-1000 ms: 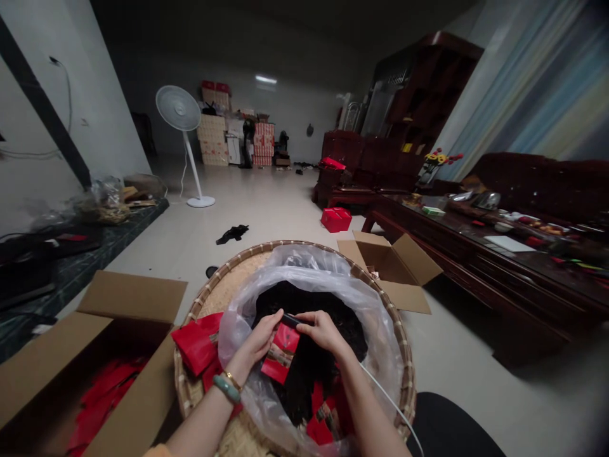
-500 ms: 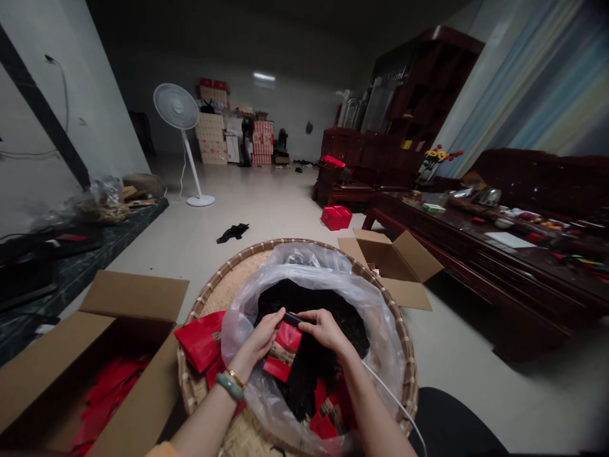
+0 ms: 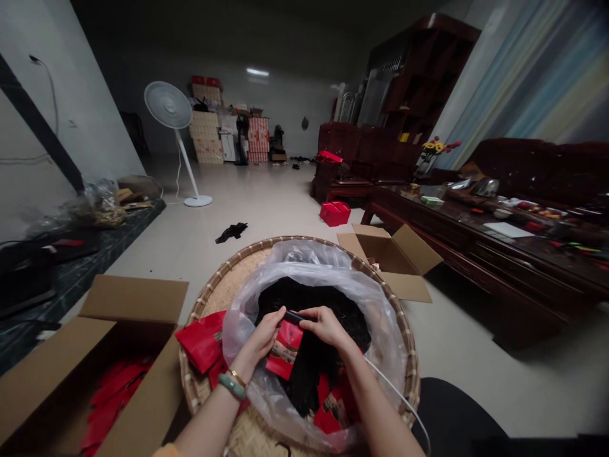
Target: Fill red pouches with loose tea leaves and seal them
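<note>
A red packet (image 3: pixel 284 357) with a printed picture hangs upright over the black, shredded-looking dry stuff (image 3: pixel 314 304) inside a clear plastic bag (image 3: pixel 380 304). Across its top edge lies a slim black bar (image 3: pixel 294 317); its exact kind is unclear. My left hand (image 3: pixel 265 334) is closed at the bar's left end and the packet's upper corner. Pinching the bar's right end is my right hand (image 3: pixel 324 325). More red packets (image 3: pixel 332 406) lie in the bag under my right forearm, and others (image 3: pixel 202 339) rest left of the bag on the round woven tray (image 3: pixel 233 273).
An open carton (image 3: pixel 137 301) with red packets stands at the left. Another open carton (image 3: pixel 413 260) is beyond the tray at right, by a dark wooden table (image 3: pixel 457 235). A white cord (image 3: pixel 399 403) crosses the tray's right rim. A standing fan (image 3: pixel 169 105) is farther back.
Both hands keep the same hold on the packet and black bar. The view has shifted slightly; nothing was let go or picked up.
</note>
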Available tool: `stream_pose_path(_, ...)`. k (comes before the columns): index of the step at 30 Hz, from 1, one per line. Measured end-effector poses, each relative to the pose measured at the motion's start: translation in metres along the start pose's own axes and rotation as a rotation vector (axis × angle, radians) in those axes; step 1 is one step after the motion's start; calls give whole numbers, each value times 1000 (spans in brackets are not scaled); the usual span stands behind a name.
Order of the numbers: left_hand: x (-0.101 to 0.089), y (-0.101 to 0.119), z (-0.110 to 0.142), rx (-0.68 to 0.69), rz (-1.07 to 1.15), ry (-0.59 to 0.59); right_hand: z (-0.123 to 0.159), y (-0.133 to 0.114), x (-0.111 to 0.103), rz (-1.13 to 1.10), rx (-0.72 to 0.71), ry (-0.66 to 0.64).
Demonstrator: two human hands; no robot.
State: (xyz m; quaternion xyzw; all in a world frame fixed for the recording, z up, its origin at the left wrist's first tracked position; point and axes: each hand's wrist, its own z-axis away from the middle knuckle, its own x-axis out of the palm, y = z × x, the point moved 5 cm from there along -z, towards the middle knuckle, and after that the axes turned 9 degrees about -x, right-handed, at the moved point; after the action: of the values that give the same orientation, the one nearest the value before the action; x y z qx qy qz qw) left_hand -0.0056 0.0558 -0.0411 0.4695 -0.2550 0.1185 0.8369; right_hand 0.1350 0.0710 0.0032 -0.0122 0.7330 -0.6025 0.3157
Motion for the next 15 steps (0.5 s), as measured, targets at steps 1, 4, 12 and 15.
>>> stream_pose_path(1, 0, 0, 0, -4, 8, 0, 0, 0, 0, -2, -1, 0)
stream_pose_path(4, 3, 1, 2, -14, 26, -4, 1, -1, -1, -3, -2, -6)
stream_pose_path(12, 8, 5, 6, -3, 39, -19, 0, 0, -1, -3, -5, -5)
stream_pose_path(15, 8, 5, 5, -1, 31, -21, 0, -1, -2, 13, -1, -10)
